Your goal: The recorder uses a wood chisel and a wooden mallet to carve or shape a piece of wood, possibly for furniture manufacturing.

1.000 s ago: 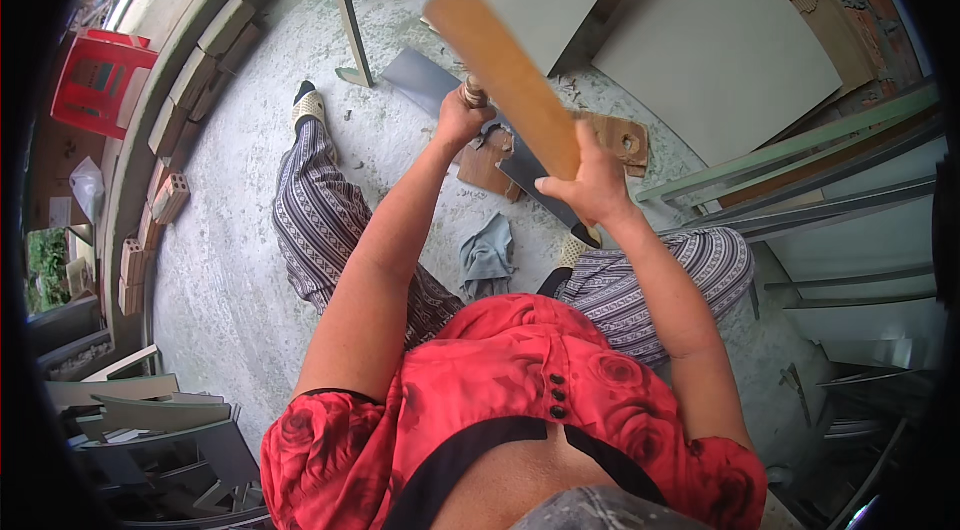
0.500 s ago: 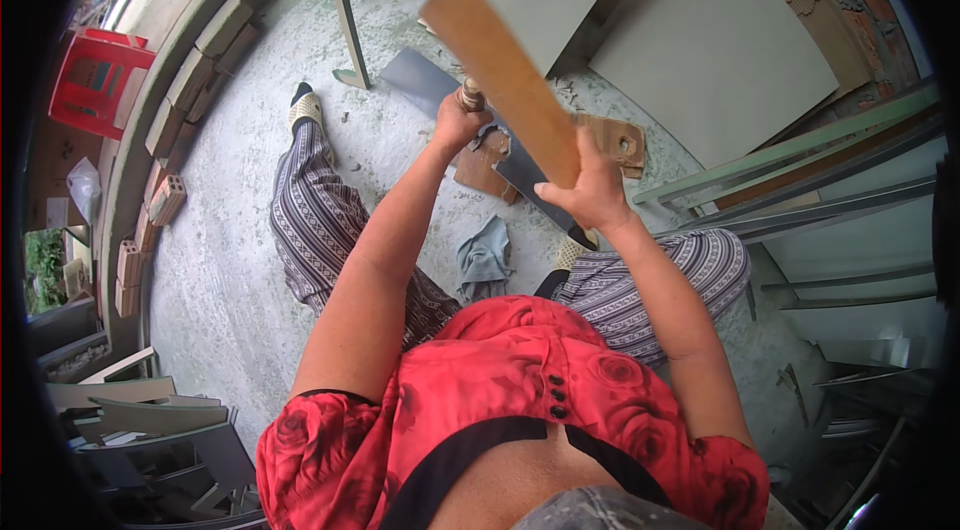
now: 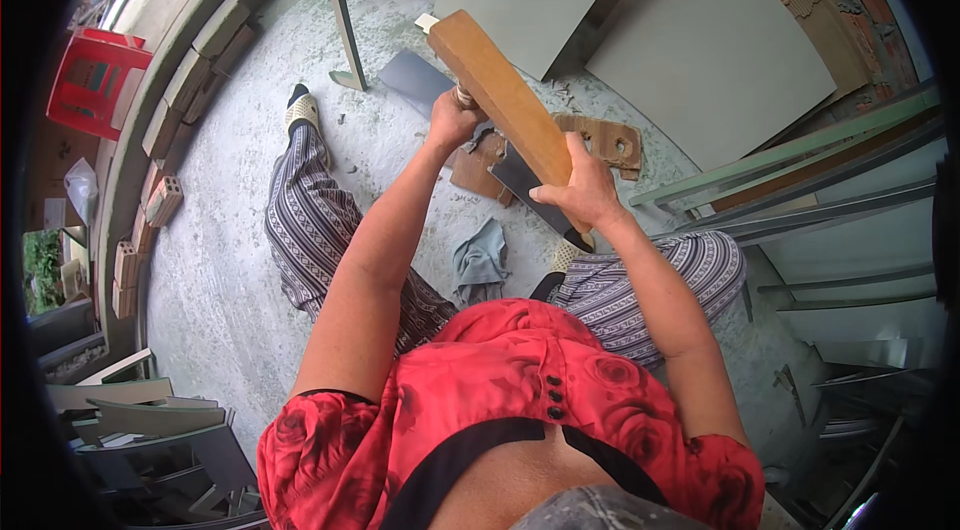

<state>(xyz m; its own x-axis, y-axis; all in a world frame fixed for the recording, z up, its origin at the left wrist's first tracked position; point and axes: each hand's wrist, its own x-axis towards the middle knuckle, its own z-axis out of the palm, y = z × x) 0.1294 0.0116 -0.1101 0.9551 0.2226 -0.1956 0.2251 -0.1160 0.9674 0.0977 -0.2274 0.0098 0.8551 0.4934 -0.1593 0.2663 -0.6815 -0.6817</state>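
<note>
Wood fills your closed right hand (image 3: 585, 190): a thick wooden bat (image 3: 500, 95), gripped at its near end, slants over the grey strip (image 3: 522, 184) toward your left hand (image 3: 453, 122), which is wrapped around a round-topped tool handle (image 3: 463, 99) whose lower end is hidden. A knock landing off-centre could catch your left knuckles, because they sit just below that top; whether bat and handle touch is unclear. Farther out, the strip lies across ragged brown board (image 3: 478, 173) on the floor (image 3: 230, 260), so it could rock or slide, with your right slipper (image 3: 566, 256) close to its near end.
</note>
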